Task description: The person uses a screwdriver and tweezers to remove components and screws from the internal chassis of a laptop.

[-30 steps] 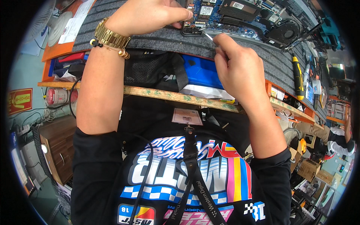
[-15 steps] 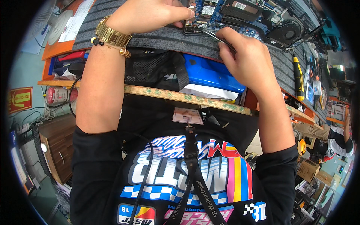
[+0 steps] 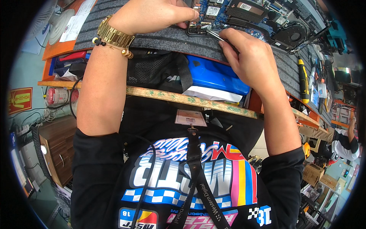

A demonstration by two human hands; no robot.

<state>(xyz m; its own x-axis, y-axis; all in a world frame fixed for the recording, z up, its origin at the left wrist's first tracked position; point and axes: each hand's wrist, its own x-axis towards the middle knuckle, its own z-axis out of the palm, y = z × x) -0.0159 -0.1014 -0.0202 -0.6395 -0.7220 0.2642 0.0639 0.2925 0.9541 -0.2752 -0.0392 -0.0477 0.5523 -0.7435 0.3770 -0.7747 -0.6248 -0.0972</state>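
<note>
An opened laptop (image 3: 244, 26) with a blue circuit board and a black fan lies at the top of the view, its upper part cut off by the frame. My left hand (image 3: 160, 15) is at its left edge, thumb on the board's side and the other fingers curled around the edge, partly hidden. In my right hand (image 3: 249, 51) is a pair of thin metal tweezers (image 3: 214, 34), pinched between thumb and fingers. The tweezers' tips reach the laptop's near left corner, at a small pale part beside the board. What lies between the tips is too small to tell.
A grey striped mat (image 3: 160, 42) covers the bench. Below its edge, an open drawer holds a blue case (image 3: 213, 76) and a black mesh bag (image 3: 148, 70). A yellow-black screwdriver (image 3: 303, 80) lies at right among other tools. A fan (image 3: 40, 17) stands far left. Another person (image 3: 343, 145) is at far right.
My right hand has shifted slightly, with the thumb moved up the tweezers. The tips stay at the same corner of the laptop. My left hand is nearly unmoved.
</note>
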